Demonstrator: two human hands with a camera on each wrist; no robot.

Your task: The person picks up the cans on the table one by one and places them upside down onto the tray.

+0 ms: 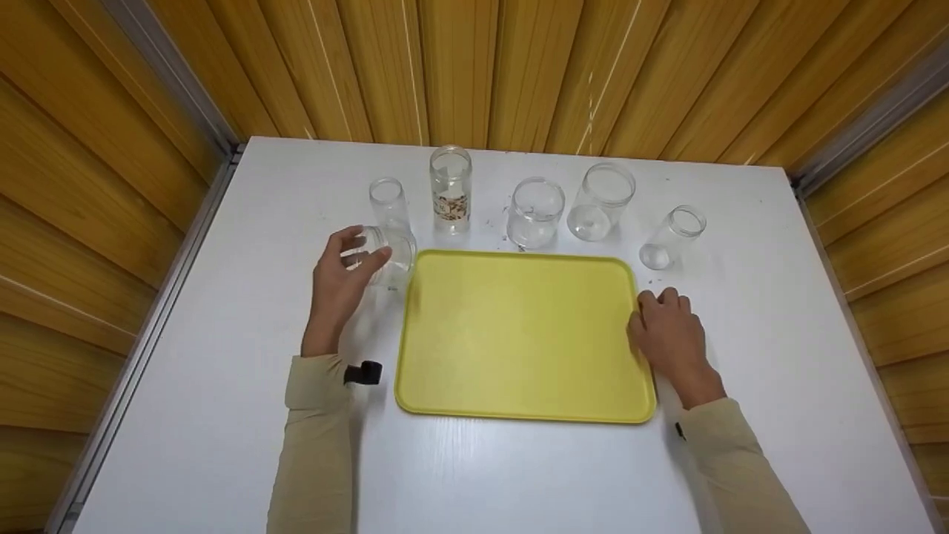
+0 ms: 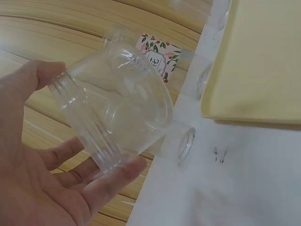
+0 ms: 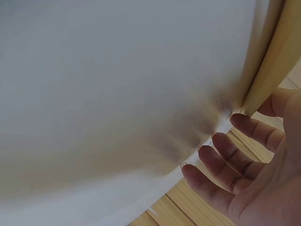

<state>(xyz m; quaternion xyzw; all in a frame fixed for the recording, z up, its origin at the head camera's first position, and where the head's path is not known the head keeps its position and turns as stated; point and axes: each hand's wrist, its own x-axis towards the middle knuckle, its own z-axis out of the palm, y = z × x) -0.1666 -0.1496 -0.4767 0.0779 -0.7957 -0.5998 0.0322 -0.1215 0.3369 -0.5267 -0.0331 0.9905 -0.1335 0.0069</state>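
Observation:
My left hand holds a wide clear jar, tilted on its side, just off the left rim of the yellow tray. In the left wrist view, thumb and fingers grip the jar by its ridged neck, and the base points away from the palm. At the tray's right edge, my right hand grips the rim between thumb and bent index finger. The right wrist view has the other fingers bent beside the tray's outer side, close over the white table.
Behind the tray stand a slim jar, a tall jar with a floral label, two wide jars and a narrow jar. Wooden panels wall the white table at the back and sides.

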